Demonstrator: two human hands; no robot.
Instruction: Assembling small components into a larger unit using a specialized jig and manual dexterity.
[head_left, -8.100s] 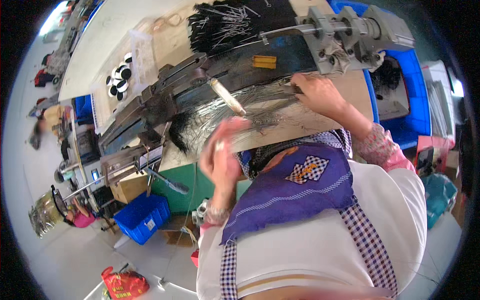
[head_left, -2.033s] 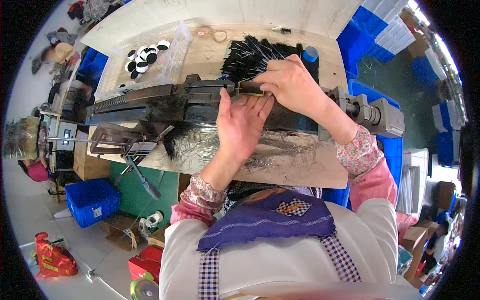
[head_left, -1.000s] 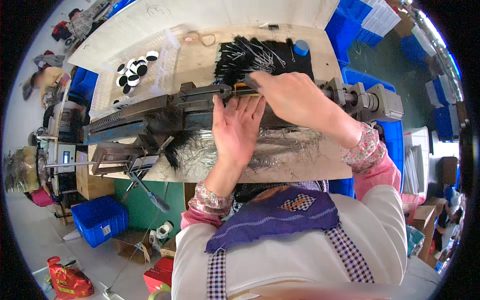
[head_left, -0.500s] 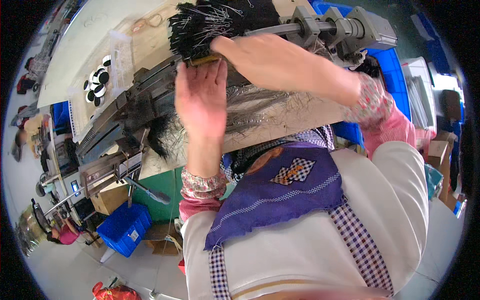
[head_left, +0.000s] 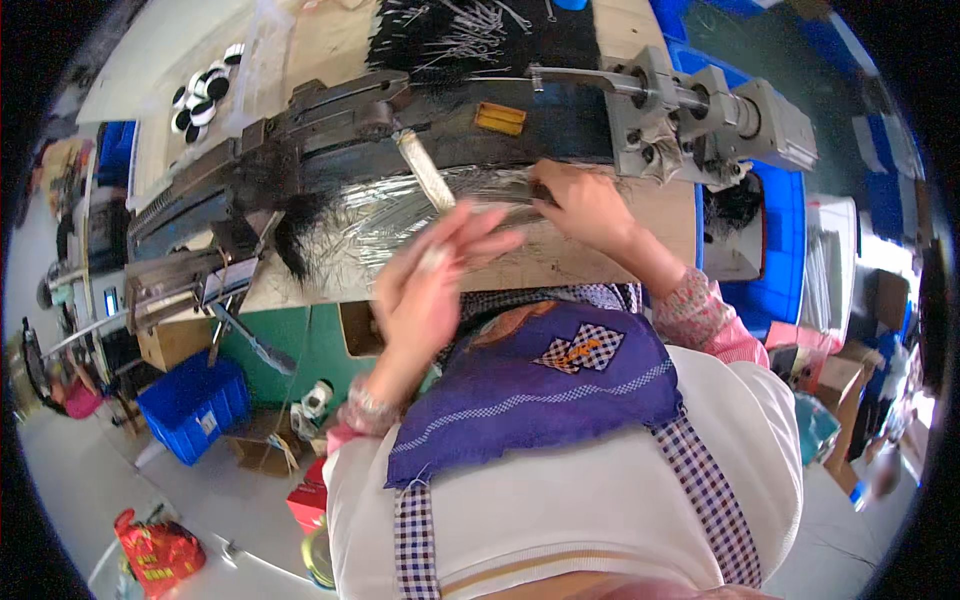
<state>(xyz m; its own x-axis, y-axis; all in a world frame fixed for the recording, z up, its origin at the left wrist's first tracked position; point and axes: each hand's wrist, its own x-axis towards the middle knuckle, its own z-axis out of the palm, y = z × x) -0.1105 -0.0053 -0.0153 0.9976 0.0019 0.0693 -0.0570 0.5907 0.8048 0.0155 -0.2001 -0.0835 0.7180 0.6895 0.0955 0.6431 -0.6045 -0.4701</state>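
Over the bench front my left hand [head_left: 425,275] is blurred by motion, its fingers stretched out and apart, with nothing visible in them. It hovers beside a pile of thin metal wires [head_left: 385,220] and the lower end of a pale, wrapped lever handle [head_left: 427,170]. My right hand [head_left: 588,208] is at the right end of the pile, fingers curled and pressed together on thin wires; its fingertips are partly hidden. Behind the hands, a small yellow block [head_left: 500,118] lies on the dark machine bed [head_left: 440,125].
A grey spindle unit [head_left: 690,105] stands at the right. Looped wire pieces [head_left: 475,35] lie on black bristle material [head_left: 555,50] at the back. Black-and-white round caps [head_left: 205,95] are at the left. Blue bins [head_left: 785,240] stand beside the bench.
Both hands have left the black bristle material and come back toward me, the right onto the wire pile. The view has shifted; the lever and yellow block now show uncovered.
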